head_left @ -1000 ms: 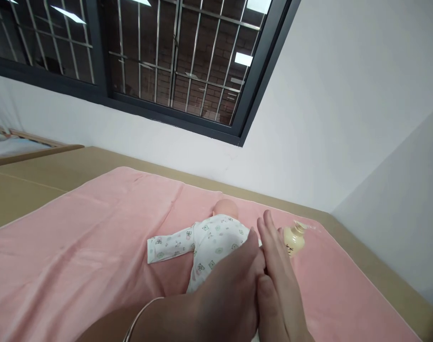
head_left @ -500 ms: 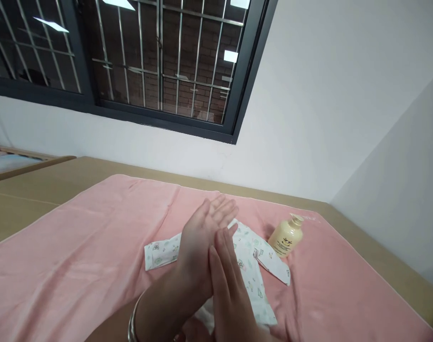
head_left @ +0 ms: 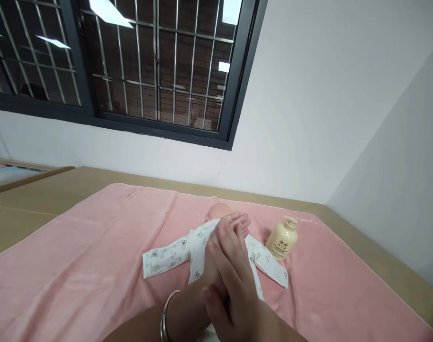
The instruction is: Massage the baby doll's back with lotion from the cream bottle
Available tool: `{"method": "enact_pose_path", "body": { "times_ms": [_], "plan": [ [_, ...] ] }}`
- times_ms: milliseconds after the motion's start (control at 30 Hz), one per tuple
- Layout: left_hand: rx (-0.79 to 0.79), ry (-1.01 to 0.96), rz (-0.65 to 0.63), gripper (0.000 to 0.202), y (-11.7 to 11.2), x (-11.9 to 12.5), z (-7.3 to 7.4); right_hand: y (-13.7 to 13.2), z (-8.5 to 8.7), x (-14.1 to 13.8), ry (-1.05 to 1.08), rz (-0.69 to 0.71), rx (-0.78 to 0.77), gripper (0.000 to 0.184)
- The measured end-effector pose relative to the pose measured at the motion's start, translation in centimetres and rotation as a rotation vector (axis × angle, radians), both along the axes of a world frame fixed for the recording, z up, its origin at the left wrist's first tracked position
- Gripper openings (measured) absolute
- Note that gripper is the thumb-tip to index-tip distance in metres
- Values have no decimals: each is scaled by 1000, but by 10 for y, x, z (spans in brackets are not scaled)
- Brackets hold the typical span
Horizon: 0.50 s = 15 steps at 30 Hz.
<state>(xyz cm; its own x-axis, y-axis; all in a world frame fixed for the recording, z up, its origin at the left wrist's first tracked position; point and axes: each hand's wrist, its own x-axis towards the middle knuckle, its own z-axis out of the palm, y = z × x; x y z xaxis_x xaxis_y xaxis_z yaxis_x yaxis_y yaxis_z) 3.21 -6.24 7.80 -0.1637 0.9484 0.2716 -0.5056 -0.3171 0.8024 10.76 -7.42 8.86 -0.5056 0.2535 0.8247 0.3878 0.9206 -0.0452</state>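
My left hand, with a silver bracelet at its wrist, stretches forward with the fingers extended. Across it lies my right hand, palm against it and fingers laid flat over it; no object shows between them. Both are above a white patterned baby garment with its long sleeves spread to the sides. At its neck end a smooth round head, like a doll's, shows partly behind my fingers. The middle of the garment is hidden by my hands and forearms.
A pale yellow pump bottle stands right of the garment, close to its right sleeve. Everything lies on a pink blanket over a tan surface. Behind are a white wall and a dark-framed barred window.
My right hand has slid from beside my left palm to lie over it. Both hands have shifted slightly right, and the round head has come into sight behind them.
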Motion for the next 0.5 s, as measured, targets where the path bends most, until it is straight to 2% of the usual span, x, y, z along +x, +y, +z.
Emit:
{"method": "enact_pose_path", "body": {
  "times_ms": [133,200,267,367,433,467,500],
  "plan": [
    [25,83,163,64,-21,8,-36,7,5,5,-109,73,46,61],
    [86,111,199,69,-22,11,-42,12,6,6,-130,85,63,55],
    [153,128,167,71,-15,11,-36,19,7,8,-153,60,72,55],
    [150,157,-29,63,8,6,-11,36,7,15,-173,-55,67,53],
    [80,169,-142,56,26,1,2,55,6,24,-109,-223,2,50],
    [28,168,-137,54,34,-1,4,67,4,29,-42,-329,-65,51],
    [-27,179,-79,51,42,-3,2,79,2,33,36,-436,-155,52]
  ]
}}
